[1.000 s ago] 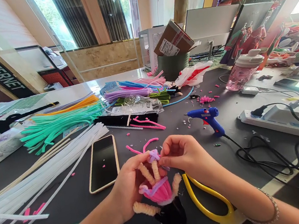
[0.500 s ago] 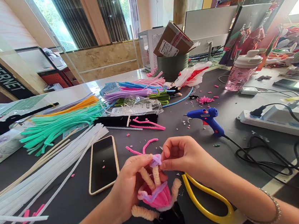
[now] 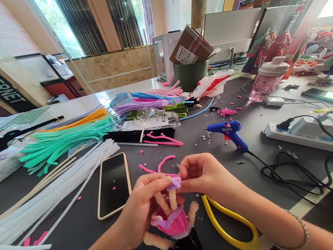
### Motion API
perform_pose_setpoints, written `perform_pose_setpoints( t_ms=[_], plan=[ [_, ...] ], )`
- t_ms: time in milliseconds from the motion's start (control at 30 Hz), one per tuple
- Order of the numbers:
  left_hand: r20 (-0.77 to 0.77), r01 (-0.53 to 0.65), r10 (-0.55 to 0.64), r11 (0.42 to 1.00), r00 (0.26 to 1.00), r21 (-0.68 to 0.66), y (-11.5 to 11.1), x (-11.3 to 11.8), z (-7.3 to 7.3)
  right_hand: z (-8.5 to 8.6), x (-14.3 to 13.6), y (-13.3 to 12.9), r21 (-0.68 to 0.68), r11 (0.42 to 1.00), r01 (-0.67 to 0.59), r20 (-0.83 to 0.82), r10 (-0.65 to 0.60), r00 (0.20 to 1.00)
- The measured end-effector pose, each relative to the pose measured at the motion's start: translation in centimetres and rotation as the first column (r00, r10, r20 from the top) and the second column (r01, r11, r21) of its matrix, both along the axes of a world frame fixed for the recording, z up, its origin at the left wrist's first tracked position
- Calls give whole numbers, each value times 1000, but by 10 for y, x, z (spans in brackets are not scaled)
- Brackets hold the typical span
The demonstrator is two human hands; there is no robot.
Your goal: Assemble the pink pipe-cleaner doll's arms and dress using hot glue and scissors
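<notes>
Grey counter [image 3: 252, 127] spreads under the pipe-cleaner doll [image 3: 174, 223], held in the left hand [image 3: 141, 203], its black end cut off by the lower edge. The left thumb presses the lilac tip [image 3: 173, 183]; other fingers are partly hidden behind the legs [image 3: 172, 200]. The right hand [image 3: 204, 175] meets that tip; whether it pinches anything cannot be told.

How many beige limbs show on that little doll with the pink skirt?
4: one leg and another leg sticking out of the pink skirt, one arm toward the picture's left and another arm toward its right. The left hand may hide more.
</notes>
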State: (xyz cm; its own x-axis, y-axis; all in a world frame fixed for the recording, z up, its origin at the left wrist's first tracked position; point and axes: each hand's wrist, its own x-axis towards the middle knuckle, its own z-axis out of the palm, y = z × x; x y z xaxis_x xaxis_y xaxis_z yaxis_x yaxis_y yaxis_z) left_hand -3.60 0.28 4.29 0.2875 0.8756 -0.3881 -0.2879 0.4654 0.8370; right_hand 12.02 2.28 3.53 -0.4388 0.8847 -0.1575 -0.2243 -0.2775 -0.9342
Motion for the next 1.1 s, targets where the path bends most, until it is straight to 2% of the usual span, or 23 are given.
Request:
perform_pose_setpoints(
  t_ms=[200,467,667,833,900,967,1100],
  plan=[
    [-49,36,-33,998,998,59,0,-2,-1,0,-3,2,-11,1000,12,-12,-12,1000],
    [-101,61,-56,997,993,50,0,-4,2,-1,-3,2,-4,1000,4,12,-4,1000],
    [-131,78,-77,997,988,3,4,-5,1,-5,1,3,83,996,38,91,-45,995],
    [-190,90,-83,996,978,28,5,-3,2,-8,4,4,193,981,0,257,-50,965],
    [-195,103,-94,994,976,35,5,-3,2,-6,10,3,256,967,-10,371,-89,924],
    [-182,111,-101,993,978,44,5,-5,2,-5,20,-1,332,943,-12,510,-169,844],
    [-186,169,-159,985,970,40,7,-9,0,-12,44,-20,428,902,-52,749,-322,580]
  ],
)
